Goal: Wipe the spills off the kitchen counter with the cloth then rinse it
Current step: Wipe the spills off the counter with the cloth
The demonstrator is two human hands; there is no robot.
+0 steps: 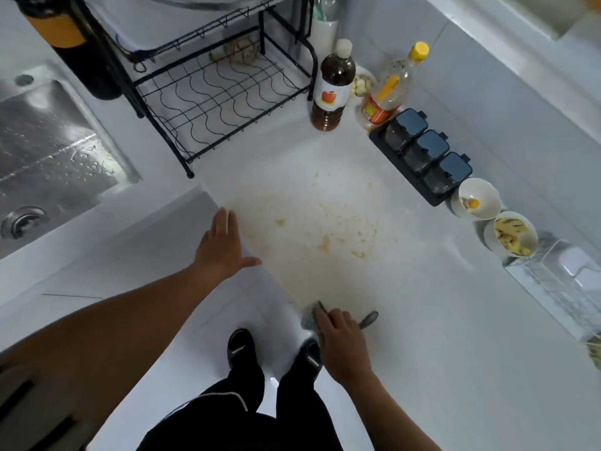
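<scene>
Yellowish spills are spread in smears and specks over the middle of the white counter. My right hand presses on a grey-green cloth at the counter's near edge, just below the spills. Part of the cloth sticks out from under my fingers at the left and at the right. My left hand lies flat with fingers apart on the counter's left edge, holding nothing. The steel sink is at the far left, wet with drops.
A black wire dish rack stands behind the spills. A dark bottle and a yellow-capped bottle are at the back. A black spice box set and two white bowls line the right wall.
</scene>
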